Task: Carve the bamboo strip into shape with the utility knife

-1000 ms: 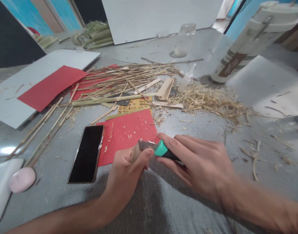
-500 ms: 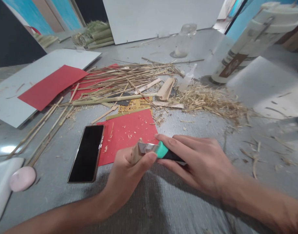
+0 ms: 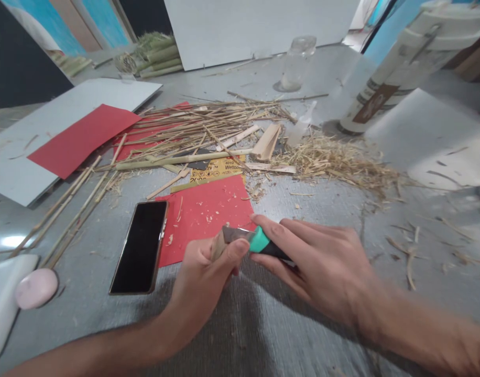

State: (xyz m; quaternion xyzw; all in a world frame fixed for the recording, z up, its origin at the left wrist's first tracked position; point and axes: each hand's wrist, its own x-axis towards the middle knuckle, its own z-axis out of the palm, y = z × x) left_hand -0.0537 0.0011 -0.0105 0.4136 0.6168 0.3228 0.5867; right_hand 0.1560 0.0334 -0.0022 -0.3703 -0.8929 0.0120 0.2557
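Observation:
My left hand (image 3: 208,272) is closed round a small pale piece of dry stalk or wood (image 3: 218,247), most of it hidden by the fingers. In my right hand (image 3: 318,262) is a utility knife (image 3: 260,241) with a green collar and black handle. Its blade lies against the piece, close to my left thumb. Beyond both hands, a red sheet (image 3: 208,209) strewn with small shavings lies on the grey table. A dark-screened phone (image 3: 140,247) rests to the left, overlapping the sheet's edge slightly.
Thin dry stalks (image 3: 208,125) lie in a heap behind the sheet, beside a pile of straw shavings (image 3: 338,162). A glass jar (image 3: 297,65), a white bottle (image 3: 405,68) and a glue bottle (image 3: 302,125) stand farther back. A red card (image 3: 85,139) lies on a white board (image 3: 12,152) at left.
The knife and my right hand have shifted very slightly left, the blade still against the piece. My left hand stays nearly in place, and the things on the table look unmoved.

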